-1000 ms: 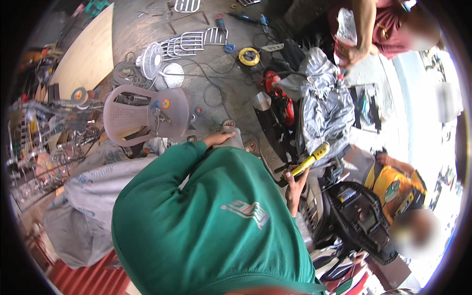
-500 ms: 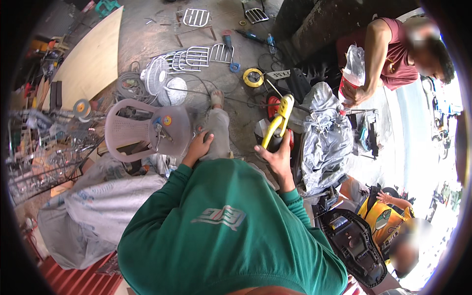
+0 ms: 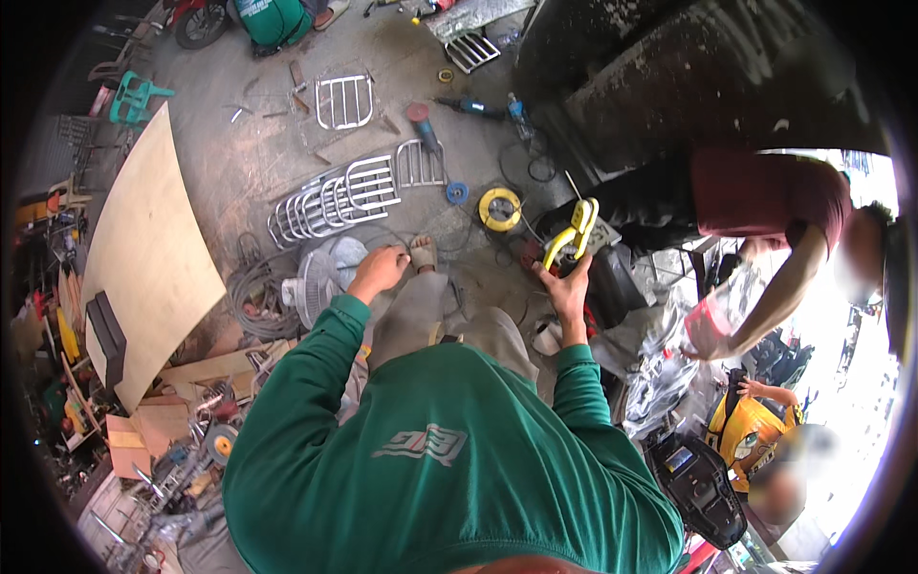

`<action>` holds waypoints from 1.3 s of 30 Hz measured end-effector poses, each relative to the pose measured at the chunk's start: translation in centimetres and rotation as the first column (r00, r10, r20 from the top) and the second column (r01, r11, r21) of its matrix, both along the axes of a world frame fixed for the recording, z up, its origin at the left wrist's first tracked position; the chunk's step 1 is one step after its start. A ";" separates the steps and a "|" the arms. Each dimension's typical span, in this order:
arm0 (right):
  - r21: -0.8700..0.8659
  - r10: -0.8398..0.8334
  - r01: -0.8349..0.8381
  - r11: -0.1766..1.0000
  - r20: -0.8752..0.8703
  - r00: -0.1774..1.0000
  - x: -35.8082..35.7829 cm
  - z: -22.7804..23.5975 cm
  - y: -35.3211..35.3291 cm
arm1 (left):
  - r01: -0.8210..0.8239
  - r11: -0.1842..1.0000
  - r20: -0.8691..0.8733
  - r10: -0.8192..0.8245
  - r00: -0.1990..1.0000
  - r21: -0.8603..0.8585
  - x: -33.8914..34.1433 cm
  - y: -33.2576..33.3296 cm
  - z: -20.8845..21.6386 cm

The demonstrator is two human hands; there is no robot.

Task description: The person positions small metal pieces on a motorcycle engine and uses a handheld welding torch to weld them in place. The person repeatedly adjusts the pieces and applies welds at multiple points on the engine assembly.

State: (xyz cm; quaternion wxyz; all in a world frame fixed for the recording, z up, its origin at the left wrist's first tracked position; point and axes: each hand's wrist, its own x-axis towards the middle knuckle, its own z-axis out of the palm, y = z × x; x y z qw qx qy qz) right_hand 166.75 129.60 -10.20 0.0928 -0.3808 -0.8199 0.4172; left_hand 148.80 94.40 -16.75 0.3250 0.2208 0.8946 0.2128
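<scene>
My right hand [image 3: 571, 284] holds a yellow tool [image 3: 571, 236] with a looped handle. A thin rod sticks out beyond its far end. The tool's exact kind is not clear from here. Ahead and to the left is my left hand [image 3: 382, 271], its fingers curled together. Whether anything is inside them is hidden. That hand appears near the grey fan [image 3: 311, 287], which is on the floor beyond it. My foot [image 3: 423, 253] shows between the two hands.
Metal racks [image 3: 335, 196] lie in a stack ahead, near an angle grinder [image 3: 421, 124] and a yellow ring-shaped reel [image 3: 499, 209]. A plywood sheet [image 3: 143, 249] leans at the left. At the right, a person in a maroon shirt [image 3: 765, 191] bends over with a clear-and-red container [image 3: 717, 320].
My view has moved forward; the plastic chair is no longer in sight. My left hand has moved out ahead. My right hand still carries the yellow tool. The person at right has bent lower.
</scene>
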 end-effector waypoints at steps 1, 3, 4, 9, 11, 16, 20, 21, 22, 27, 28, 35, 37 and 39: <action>0.003 -0.006 0.006 1.000 0.077 0.997 -1.5 -0.3 0.7 | -0.031 0.999 -0.051 0.032 0.998 0.012 -2.5 -0.2 0.2; -0.038 -0.025 0.030 0.999 0.124 0.992 -3.8 -0.7 1.5 | -0.116 0.993 -0.071 0.116 0.991 0.009 -6.8 -0.5 0.2; -0.060 -0.048 0.058 0.996 0.160 0.986 -4.7 -1.0 1.8 | -0.157 0.987 -0.107 0.158 0.982 0.019 -8.7 -0.8 -0.1; -0.131 -0.108 0.148 0.980 0.273 0.956 -6.9 -5.1 2.6 | -0.316 0.947 0.023 0.315 0.949 0.065 -14.4 -1.5 -2.9; -0.173 -0.109 0.178 0.969 0.347 0.931 -6.9 -8.7 3.1 | -0.381 0.921 0.107 0.372 0.922 0.083 -15.9 -1.6 -4.5; -0.250 -0.147 0.220 0.943 0.279 0.949 -11.2 -19.6 8.2 | -0.457 0.880 0.050 0.455 0.889 0.131 -22.8 -3.7 -7.5; -0.183 -0.224 0.325 0.928 0.422 0.879 -13.2 -22.0 10.2 | -0.533 0.831 0.260 0.485 0.835 0.160 -30.6 -8.5 -6.9; -0.202 -0.252 0.382 0.902 0.472 0.845 -13.4 -21.8 10.1 | -0.581 0.786 0.296 0.515 0.805 0.212 -32.4 -9.1 -7.1; -0.231 -0.213 0.405 0.885 0.572 0.792 -13.4 -21.6 10.1 | -0.487 0.872 0.277 0.480 0.833 -0.048 -35.5 -10.2 -6.7; -0.222 -0.326 0.486 0.845 0.508 0.798 -14.1 -18.3 10.3 | -0.425 0.872 0.170 0.470 0.866 -0.244 -48.1 -13.4 -3.7; -0.211 -0.360 0.513 0.832 0.498 0.789 -14.0 -17.7 10.5 | -0.452 0.878 0.174 0.475 0.863 -0.157 -50.5 -13.4 -3.1; -0.207 -0.291 0.482 0.851 0.577 0.763 -12.4 -17.5 11.1 | -0.391 0.920 0.135 0.388 0.912 -0.001 -60.8 -5.1 -3.7; -0.291 -0.328 0.574 0.766 0.591 0.737 -13.0 -18.9 10.1 | -0.337 0.941 0.140 0.330 0.934 0.028 -62.3 -3.0 -5.2; -0.530 -0.380 0.533 0.660 0.377 0.845 -14.0 -20.6 8.8 | -0.346 0.937 0.106 0.350 0.931 -0.051 -63.2 -1.9 -7.1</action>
